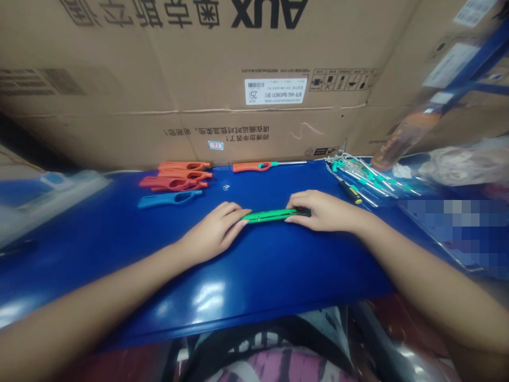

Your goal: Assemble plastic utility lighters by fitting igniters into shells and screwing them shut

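A green lighter handle (272,215) lies crosswise between my two hands, just above the blue table (254,270). My left hand (220,228) pinches its left end between thumb and fingers. At the other end, my right hand (318,209) is closed on the handle, where a dark part shows by the fingertips. Beyond my left hand lie several orange and red lighter handles (185,172) and a blue lighter handle (170,198). An orange lighter with a metal rod (254,166) rests behind the green one.
Several metal lighter rods with teal parts (369,175) lie at the back right, beside a yellow-and-black screwdriver (352,192). A bottle with orange contents (405,138) and a whitish plastic bag (469,164) stand farther right. A large cardboard box (159,69) walls off the back.
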The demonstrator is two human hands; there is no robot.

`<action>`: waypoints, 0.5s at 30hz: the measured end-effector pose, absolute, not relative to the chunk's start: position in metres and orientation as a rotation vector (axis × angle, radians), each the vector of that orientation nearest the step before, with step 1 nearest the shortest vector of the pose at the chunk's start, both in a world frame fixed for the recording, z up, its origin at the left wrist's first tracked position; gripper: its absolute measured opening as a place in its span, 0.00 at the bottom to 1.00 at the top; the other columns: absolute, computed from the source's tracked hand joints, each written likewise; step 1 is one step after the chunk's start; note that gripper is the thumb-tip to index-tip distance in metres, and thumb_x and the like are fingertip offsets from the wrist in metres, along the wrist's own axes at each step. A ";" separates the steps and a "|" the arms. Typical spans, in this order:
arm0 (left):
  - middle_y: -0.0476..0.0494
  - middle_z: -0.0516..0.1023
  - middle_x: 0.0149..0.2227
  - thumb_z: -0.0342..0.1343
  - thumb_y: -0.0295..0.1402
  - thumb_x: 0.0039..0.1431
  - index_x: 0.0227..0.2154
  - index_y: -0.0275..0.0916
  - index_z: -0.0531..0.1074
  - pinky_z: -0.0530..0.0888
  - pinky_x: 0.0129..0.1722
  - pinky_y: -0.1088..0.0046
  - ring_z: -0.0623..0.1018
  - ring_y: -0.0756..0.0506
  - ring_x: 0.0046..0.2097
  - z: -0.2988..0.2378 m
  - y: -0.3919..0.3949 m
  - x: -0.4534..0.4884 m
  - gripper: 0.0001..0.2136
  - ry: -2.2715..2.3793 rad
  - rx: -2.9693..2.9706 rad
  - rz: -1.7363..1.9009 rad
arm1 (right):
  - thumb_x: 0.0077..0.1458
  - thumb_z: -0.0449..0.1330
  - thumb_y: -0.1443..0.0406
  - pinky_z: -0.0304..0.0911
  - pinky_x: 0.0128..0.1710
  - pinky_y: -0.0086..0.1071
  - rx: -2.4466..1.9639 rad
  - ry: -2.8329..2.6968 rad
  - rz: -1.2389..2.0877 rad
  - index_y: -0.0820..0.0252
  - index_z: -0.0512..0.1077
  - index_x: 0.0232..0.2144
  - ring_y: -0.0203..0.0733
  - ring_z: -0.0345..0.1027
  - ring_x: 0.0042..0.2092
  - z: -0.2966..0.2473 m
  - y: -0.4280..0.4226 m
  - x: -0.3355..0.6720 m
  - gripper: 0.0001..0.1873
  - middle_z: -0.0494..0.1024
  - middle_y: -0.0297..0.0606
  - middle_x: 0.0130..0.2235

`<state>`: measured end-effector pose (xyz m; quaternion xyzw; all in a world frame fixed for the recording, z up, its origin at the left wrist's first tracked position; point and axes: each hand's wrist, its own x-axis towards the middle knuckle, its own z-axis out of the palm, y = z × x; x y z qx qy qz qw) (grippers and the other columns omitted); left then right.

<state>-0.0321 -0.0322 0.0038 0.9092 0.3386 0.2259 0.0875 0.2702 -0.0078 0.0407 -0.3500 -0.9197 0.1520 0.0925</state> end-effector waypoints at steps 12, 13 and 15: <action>0.39 0.75 0.44 0.39 0.35 0.75 0.51 0.34 0.70 0.73 0.51 0.66 0.75 0.44 0.46 0.009 -0.035 -0.032 0.16 0.979 2.604 0.676 | 0.67 0.55 0.58 0.60 0.46 0.39 -0.882 -2.752 0.375 0.60 0.74 0.38 0.43 0.69 0.39 0.044 -0.012 0.268 0.13 0.77 0.40 0.36; 0.40 0.75 0.44 0.41 0.36 0.75 0.51 0.35 0.70 0.73 0.51 0.66 0.75 0.44 0.46 0.009 -0.035 -0.032 0.16 0.981 2.597 0.662 | 0.68 0.55 0.58 0.60 0.46 0.39 -0.875 -2.751 0.378 0.60 0.74 0.38 0.43 0.69 0.38 0.044 -0.012 0.268 0.13 0.77 0.40 0.36; 0.41 0.75 0.44 0.46 0.41 0.73 0.51 0.37 0.70 0.74 0.49 0.66 0.76 0.44 0.45 0.009 -0.035 -0.032 0.15 0.993 2.588 0.627 | 0.68 0.55 0.58 0.60 0.45 0.38 -0.856 -2.751 0.376 0.60 0.74 0.38 0.43 0.69 0.38 0.045 -0.012 0.267 0.13 0.77 0.39 0.36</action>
